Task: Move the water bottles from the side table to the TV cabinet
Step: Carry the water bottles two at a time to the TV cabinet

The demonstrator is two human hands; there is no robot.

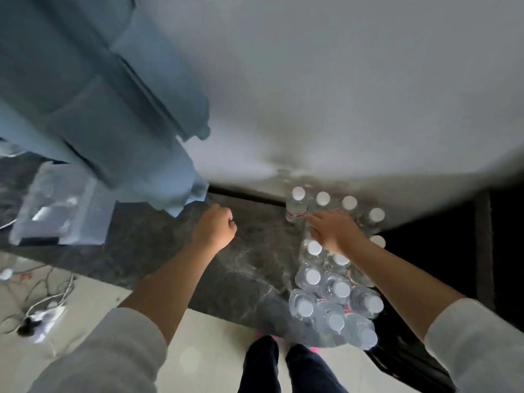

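Many water bottles (334,290) crowded on right of dark marble worktop (243,268). Right hand (331,231) spread, fingers straight, reaching among caps; left hand (214,228) curled, holding nothing. Risk: brushing neighbours, toppling them off near edge. White wall far; blue curtain (113,95) left; cables (42,304) on floor.

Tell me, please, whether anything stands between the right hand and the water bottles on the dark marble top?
Nothing visible does. The right hand reaches with straight fingers right over the cluster of water bottles, beside the far bottle. The left hand hangs curled, holding nothing, well aside.
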